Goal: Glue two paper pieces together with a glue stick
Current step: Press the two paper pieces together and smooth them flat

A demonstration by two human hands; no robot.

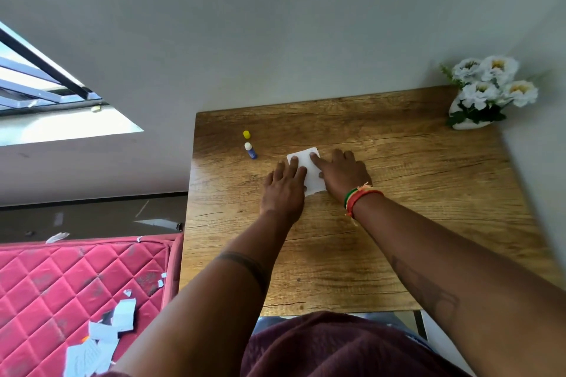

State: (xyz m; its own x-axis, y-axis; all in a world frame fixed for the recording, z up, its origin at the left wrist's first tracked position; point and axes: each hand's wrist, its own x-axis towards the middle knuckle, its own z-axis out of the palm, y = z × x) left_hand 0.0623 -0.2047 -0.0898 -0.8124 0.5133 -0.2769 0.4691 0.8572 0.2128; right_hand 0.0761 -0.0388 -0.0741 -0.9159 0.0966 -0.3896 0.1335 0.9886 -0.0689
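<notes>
A white paper piece [310,173] lies flat on the wooden table [398,193]. Whether a second piece lies under it I cannot tell. My left hand [283,190] rests palm down on the paper's left edge, fingers spread. My right hand [343,173] presses flat on its right side, index finger reaching over the top corner. The blue glue stick [250,150] lies uncapped to the far left of the paper, white tip pointing away from me. Its yellow cap [247,134] stands just beyond it.
A white vase of white flowers [487,92] sits at the table's far right corner against the wall. A red quilted mattress [61,291] with several paper scraps [104,333] lies left of the table. The wall runs along the table's far edge.
</notes>
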